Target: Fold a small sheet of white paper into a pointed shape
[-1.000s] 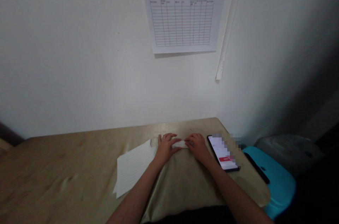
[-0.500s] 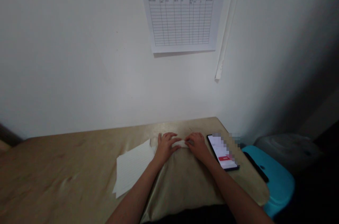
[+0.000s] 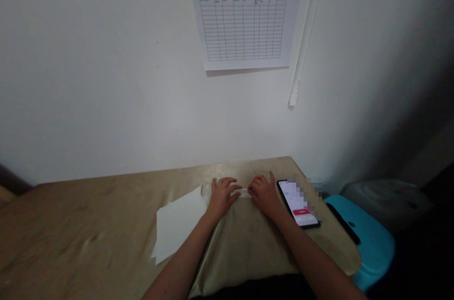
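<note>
A narrow white strip, apparently folded paper (image 3: 244,193), lies between my two hands near the back of the table. My left hand (image 3: 224,194) pinches its left end between thumb and forefinger, the other fingers spread. At the right end, my right hand (image 3: 262,192) has its thumb and fingers closed on the strip, with one finger raised. My fingers cover both ends of the strip. Left of my left forearm lie several sheets of lined paper (image 3: 180,224), loosely stacked and slightly fanned.
A phone (image 3: 298,205) with a lit screen lies right of my right hand. The table (image 3: 99,224) has a wrinkled tan cover. Beyond its right edge is a turquoise plastic object (image 3: 372,238). A printed table sheet (image 3: 244,30) hangs on the wall behind.
A finger of my right hand has lifted and points upward. The strip between my hands looks slightly narrower. My left hand has barely moved.
</note>
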A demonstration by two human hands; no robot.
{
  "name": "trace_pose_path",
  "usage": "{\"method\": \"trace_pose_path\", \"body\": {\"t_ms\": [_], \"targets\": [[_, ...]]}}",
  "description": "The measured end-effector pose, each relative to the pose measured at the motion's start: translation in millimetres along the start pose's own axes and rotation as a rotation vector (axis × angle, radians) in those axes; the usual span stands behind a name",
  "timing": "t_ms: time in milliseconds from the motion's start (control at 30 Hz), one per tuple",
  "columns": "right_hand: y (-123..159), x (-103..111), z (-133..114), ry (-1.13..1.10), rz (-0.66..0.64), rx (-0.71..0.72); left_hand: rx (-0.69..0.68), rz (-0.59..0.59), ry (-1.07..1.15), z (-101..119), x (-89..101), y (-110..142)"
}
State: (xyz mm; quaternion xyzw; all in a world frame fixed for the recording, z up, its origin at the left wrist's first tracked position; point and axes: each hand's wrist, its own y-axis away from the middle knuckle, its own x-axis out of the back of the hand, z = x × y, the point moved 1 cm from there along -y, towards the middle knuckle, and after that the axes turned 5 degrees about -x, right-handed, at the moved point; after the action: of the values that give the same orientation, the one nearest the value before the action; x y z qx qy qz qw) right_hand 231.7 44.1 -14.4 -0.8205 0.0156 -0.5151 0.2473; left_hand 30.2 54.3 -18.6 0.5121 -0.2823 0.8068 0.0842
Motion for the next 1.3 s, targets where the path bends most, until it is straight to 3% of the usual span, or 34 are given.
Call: {"method": "trace_pose_path", "body": {"t_ms": [167, 400, 600, 767, 1067, 1300], "targets": [[-2, -4, 5, -0.055, 0.013, -0.113, 0.063, 0.049, 0.015, -1, -0.3, 0], [-7, -8, 17, -0.197, 0.148, -0.282, 0.207, 0.2, 0.05, -4, -3.5, -2], [-8, -15, 17, -0.431, 0.217, -0.371, 0.17, 0.157, 0.111, -3, -9.1, -4], [-8, -27, 12, -0.616, 0.18, -0.408, 0.154, 0.153, 0.192, -2, -8.4, -7], [-3, -31, 8, -0.481, 0.139, -0.333, 0.112, 0.269, 0.327, -3, -2.8, -10], [-2, -31, 9, -0.435, 0.129, -0.32, 0.082, 0.262, 0.332, 0, -3.7, -11]]}}
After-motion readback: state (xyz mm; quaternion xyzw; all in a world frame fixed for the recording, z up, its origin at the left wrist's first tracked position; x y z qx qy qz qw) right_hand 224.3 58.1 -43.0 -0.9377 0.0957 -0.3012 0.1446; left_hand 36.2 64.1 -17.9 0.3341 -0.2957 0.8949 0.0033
